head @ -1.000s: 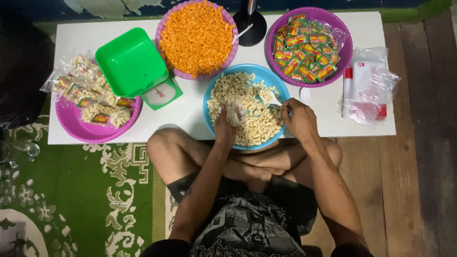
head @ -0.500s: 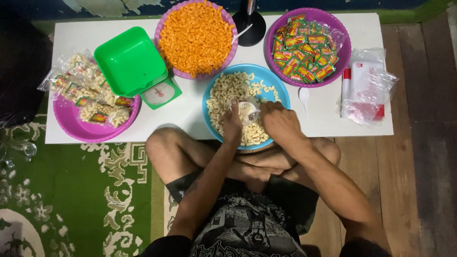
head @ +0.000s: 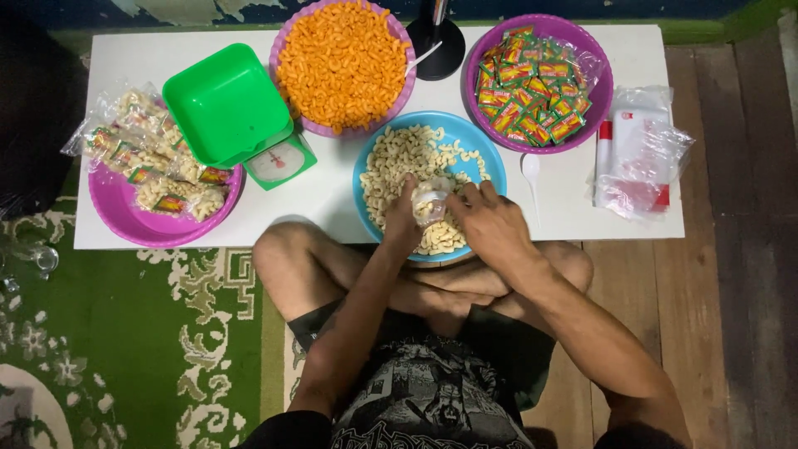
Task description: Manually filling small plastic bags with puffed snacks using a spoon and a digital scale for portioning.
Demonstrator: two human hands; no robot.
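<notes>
Beyond the right hand (head: 490,224), bare table (head: 332,195) lies open leftward; ahead, the orange-snack bowl (head: 343,65) and sachet bowl (head: 539,79) block passage.

Counted: three purple bowls (head: 125,220), one blue bowl (head: 478,141), one green scale (head: 237,116), one white spoon (head: 530,170), two hands (head: 490,220).

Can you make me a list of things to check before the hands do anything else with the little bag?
1. Left hand holds the small clear bag: ok.
2. Right hand touches the bag: ok.
3. Bag is over the blue bowl of pale snacks: ok.
4. Bag mouth is open: cannot tell.
5. White spoon is in a hand: not ok, it lies on the white table.
6. Green scale tray is free: ok.
</notes>
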